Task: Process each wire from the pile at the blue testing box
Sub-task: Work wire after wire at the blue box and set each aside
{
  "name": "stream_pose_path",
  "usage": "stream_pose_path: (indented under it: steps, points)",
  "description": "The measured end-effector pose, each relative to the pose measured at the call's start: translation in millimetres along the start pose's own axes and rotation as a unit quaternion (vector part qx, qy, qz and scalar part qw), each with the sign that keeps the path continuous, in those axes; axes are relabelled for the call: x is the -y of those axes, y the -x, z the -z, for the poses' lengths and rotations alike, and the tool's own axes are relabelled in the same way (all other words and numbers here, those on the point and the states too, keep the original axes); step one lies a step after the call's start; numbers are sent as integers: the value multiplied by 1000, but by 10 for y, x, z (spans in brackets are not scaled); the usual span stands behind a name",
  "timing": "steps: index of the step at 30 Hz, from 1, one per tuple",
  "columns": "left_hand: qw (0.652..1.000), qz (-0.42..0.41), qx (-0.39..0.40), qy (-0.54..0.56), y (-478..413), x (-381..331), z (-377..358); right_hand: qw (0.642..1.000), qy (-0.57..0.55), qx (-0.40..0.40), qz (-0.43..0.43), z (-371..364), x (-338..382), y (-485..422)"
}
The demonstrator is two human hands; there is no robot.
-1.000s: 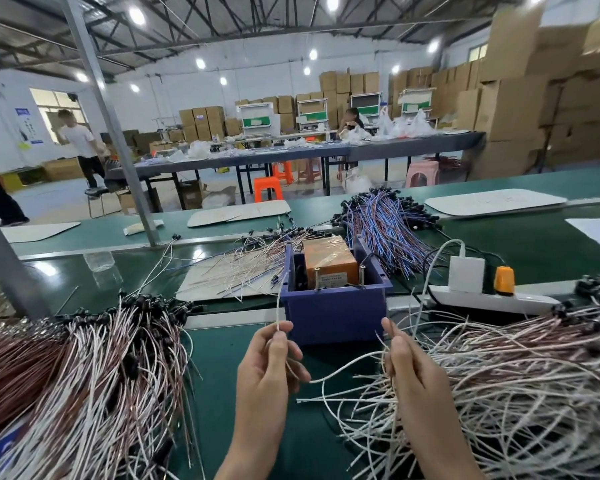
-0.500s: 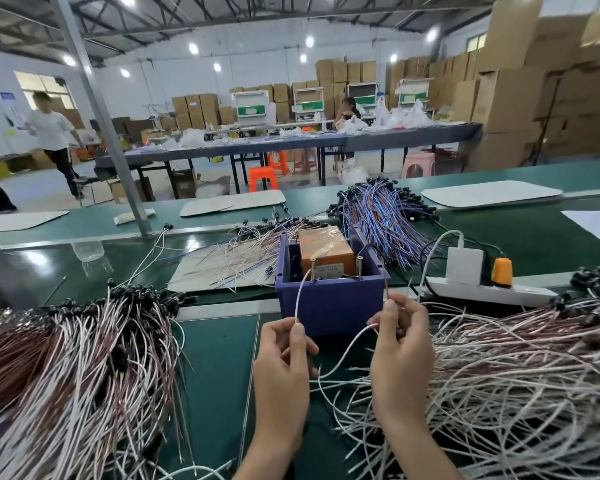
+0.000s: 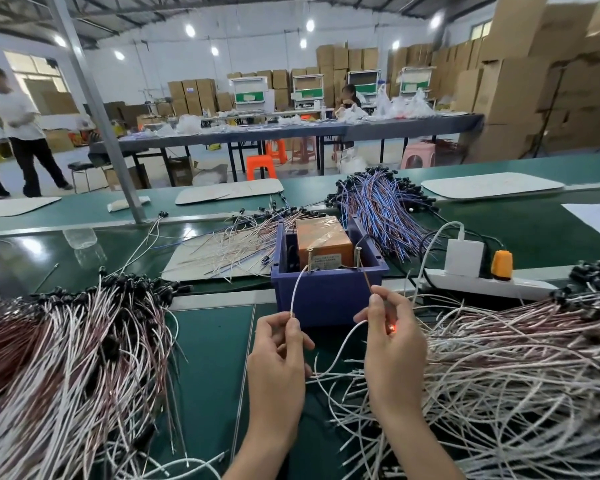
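The blue testing box stands in the middle of the green bench, with an orange block and two upright metal pins inside. My left hand pinches a white wire lead whose tip touches the left pin. My right hand pinches a brown lead that reaches up to the right pin. A small orange light glows in my right hand. The wire pile spreads out at my right.
A second heap of brown and white wires lies at my left. Loose wires on a card and blue-purple wires sit behind the box. A white power strip with chargers lies to the right. A person walks at far left.
Both hands rose from the bench toward the box. The white and brown leads now meet the two pins, and an orange light has lit in my right hand.
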State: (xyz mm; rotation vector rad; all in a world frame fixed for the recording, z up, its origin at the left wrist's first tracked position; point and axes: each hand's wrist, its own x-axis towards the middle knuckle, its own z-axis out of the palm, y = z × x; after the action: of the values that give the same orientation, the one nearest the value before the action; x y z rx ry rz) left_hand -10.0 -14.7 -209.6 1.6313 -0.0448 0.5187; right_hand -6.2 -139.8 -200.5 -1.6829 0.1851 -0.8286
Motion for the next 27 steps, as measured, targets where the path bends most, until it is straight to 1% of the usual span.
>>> stream_pose_path:
  steps: [10, 15, 20, 24, 27]
  points:
    - [1000, 11, 5, 1, -1, 4, 6, 1000, 10, 2, 4, 9, -14, 23]
    - [1000, 3, -3, -4, -7, 19, -2, 1000, -2, 9, -11, 3, -5, 25]
    - [999, 10, -28, 18, -7, 23, 15, 1000, -6, 20, -5, 53, 26, 45]
    - [996, 43, -59, 47, -49, 36, 75, 999, -12, 32, 10, 126, 95, 84]
    - [994, 65, -78, 51, -82, 55, 136, 999, -24, 26, 30, 226, 186, 59]
